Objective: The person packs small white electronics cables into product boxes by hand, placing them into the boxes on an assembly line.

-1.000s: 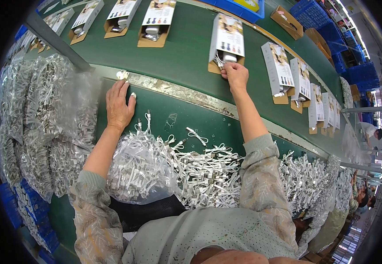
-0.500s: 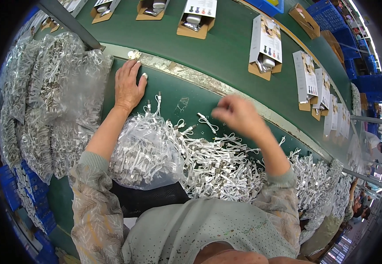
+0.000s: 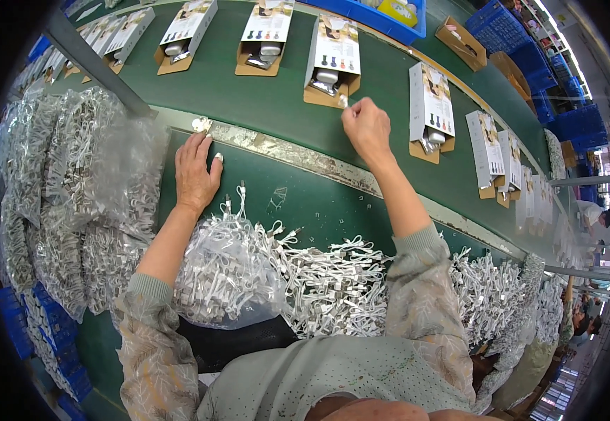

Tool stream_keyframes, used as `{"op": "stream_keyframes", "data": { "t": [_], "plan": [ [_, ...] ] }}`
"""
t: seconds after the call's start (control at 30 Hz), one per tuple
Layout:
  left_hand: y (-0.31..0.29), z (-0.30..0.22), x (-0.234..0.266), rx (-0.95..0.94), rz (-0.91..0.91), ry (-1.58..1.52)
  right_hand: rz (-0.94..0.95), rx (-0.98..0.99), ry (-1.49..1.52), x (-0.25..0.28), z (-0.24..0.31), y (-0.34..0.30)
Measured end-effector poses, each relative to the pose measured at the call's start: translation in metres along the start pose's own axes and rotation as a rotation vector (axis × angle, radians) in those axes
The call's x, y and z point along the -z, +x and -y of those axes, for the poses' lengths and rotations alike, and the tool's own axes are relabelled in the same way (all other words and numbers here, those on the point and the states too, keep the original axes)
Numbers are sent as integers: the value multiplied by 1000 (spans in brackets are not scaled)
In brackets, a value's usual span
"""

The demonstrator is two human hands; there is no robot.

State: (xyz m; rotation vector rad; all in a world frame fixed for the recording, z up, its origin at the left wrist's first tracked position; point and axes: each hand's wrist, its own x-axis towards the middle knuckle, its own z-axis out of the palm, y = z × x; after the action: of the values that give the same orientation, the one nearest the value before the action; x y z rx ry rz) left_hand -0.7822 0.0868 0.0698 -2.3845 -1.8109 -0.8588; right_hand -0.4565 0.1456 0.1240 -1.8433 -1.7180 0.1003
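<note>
My left hand (image 3: 197,172) lies flat on the green bench, fingers stretched toward the metal rail; its thumb tip is covered in white. Just beyond those fingertips is a small pale cluster (image 3: 201,124) on the rail, too small to name. My right hand (image 3: 369,133) reaches over the belt with its fingers closed. A small white end shows at the fingertips, apparently a white USB cable (image 3: 343,102) mostly hidden in the hand. Right in front of it stands an open white printed box (image 3: 334,48), holding a white device and a silvery packet at its brown-flapped end.
Loose white cables (image 3: 336,288) heap against my body, beside a clear bag of cables (image 3: 231,270). Bagged cables (image 3: 87,189) pile up at the left. More open boxes (image 3: 431,102) line the green belt (image 3: 382,77). A metal post (image 3: 101,70) rises at the left; a blue crate (image 3: 368,15) stands beyond.
My right hand has moved from the bench up over the belt to a box. The single cable that lay on the bench is gone from there. The boxes have shifted; my left hand stays put.
</note>
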Motion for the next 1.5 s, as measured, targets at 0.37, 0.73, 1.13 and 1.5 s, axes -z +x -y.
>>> {"op": "stream_keyframes", "data": {
  "t": [0.37,0.73,1.13,1.5],
  "plan": [
    [3,30,24,2,6,1,654,284,-82,64,21,-67],
    [6,10,1,2,16,8,817,132,304,86,16,-149],
    [18,0,3,1,17,-3,529,-538,821,73,0,-70],
    [36,-25,7,5,16,-3,-75,-590,851,13,-67,67]
  ]
}}
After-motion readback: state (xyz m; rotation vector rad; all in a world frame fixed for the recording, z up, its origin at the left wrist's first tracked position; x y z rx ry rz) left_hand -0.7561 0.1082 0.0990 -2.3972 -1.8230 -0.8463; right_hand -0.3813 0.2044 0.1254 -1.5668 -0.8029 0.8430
